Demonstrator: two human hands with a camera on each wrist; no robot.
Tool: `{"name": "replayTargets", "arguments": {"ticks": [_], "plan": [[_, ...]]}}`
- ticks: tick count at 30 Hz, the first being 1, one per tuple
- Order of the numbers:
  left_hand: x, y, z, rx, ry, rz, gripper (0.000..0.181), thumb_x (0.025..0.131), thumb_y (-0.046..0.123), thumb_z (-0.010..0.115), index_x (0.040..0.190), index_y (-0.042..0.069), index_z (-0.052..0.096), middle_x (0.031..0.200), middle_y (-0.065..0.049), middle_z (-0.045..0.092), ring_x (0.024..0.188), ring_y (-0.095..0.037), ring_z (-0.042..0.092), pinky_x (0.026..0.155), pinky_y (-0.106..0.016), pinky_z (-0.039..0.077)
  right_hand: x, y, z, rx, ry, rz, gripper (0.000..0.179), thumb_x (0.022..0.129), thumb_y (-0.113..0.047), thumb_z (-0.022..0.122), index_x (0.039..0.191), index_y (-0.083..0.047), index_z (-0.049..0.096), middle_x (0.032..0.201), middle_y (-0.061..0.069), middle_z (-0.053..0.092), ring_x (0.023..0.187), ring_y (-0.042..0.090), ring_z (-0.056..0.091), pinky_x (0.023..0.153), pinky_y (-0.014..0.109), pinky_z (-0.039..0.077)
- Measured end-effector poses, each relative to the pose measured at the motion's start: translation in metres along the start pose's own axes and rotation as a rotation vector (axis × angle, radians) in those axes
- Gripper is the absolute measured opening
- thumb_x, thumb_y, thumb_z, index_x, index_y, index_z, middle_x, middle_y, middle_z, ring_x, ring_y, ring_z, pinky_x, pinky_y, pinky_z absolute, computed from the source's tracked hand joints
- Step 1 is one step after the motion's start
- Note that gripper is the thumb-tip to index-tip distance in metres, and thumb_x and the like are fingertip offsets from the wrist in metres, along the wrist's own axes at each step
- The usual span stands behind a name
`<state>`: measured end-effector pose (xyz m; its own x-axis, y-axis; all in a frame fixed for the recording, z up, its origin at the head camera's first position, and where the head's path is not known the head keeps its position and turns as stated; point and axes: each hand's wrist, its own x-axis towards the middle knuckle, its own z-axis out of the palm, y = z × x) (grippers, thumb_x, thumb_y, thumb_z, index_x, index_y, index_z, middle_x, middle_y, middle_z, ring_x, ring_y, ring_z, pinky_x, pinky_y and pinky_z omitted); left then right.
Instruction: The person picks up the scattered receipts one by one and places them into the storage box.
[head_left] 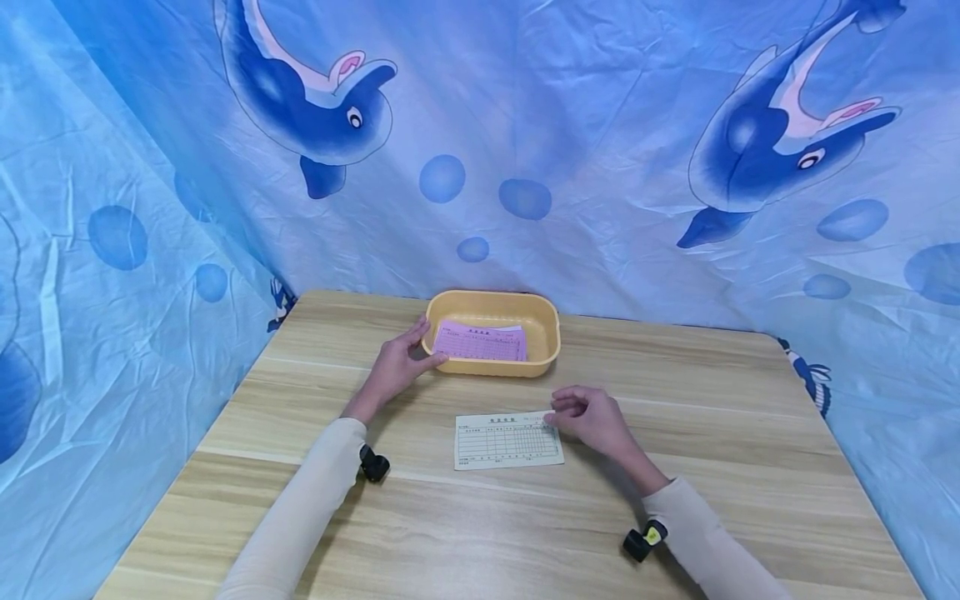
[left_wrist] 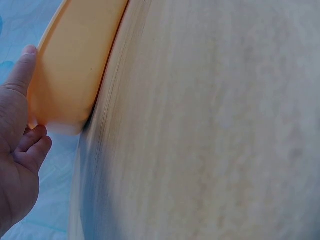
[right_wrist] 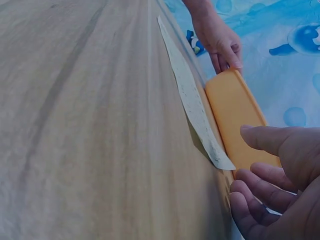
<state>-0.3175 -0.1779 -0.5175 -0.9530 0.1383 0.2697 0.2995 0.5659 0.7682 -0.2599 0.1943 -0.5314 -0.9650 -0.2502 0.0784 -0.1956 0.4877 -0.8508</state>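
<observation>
My left hand holds the left end of a yellow-orange plastic tub, its thumb along the front side and its fingers round the end. Inside the tub lie pink printed slips, with a white edge showing behind them. A pale green printed slip with a ruled table lies on the table in front of the tub. At that slip's upper right corner is my right hand, fingers loosely bent. The right wrist view shows its thumb apart from the fingers, beside the slip's curved-up end.
The wooden table carries the tub near its back edge. Behind and beside it hangs a blue curtain printed with dolphins and bubbles. Each sleeve bears a small black wrist device, such as the left one.
</observation>
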Motion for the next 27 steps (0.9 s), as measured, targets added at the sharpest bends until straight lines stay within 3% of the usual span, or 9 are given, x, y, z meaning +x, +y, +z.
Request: {"name": "replayTargets", "arguments": {"ticks": [10, 16, 27], "plan": [[0.000, -0.003, 0.001, -0.019, 0.005, 0.009, 0.086, 0.087, 0.042, 0.081, 0.152, -0.001, 0.043, 0.164, -0.009, 0.031, 0.151, -0.025, 0.032, 0.122, -0.038, 0.033, 0.001, -0.001, 0.007, -0.079, -0.006, 0.048, 0.039, 0.079, -0.022, 0.091, 0.112, -0.009, 0.076, 0.102, 0.002, 0.075, 0.084, 0.013, 0.066, 0.073, 0.024, 0.056], [0.000, -0.002, 0.000, -0.023, 0.001, 0.017, 0.087, 0.087, 0.042, 0.081, 0.152, -0.001, 0.042, 0.165, -0.009, 0.030, 0.151, -0.025, 0.032, 0.121, -0.037, 0.034, 0.002, -0.002, 0.009, -0.133, -0.003, 0.024, 0.038, 0.076, -0.016, 0.092, 0.110, -0.009, 0.076, 0.094, 0.001, 0.072, 0.077, 0.011, 0.060, 0.066, 0.021, 0.050], [-0.001, -0.001, 0.000, -0.024, 0.001, 0.013, 0.088, 0.086, 0.043, 0.081, 0.152, -0.001, 0.042, 0.165, -0.009, 0.030, 0.152, -0.025, 0.031, 0.123, -0.038, 0.032, 0.002, -0.002, 0.011, -0.119, -0.024, 0.018, 0.029, 0.077, -0.009, 0.089, 0.103, -0.006, 0.077, 0.079, -0.004, 0.068, 0.071, 0.009, 0.060, 0.063, 0.019, 0.050]]}}
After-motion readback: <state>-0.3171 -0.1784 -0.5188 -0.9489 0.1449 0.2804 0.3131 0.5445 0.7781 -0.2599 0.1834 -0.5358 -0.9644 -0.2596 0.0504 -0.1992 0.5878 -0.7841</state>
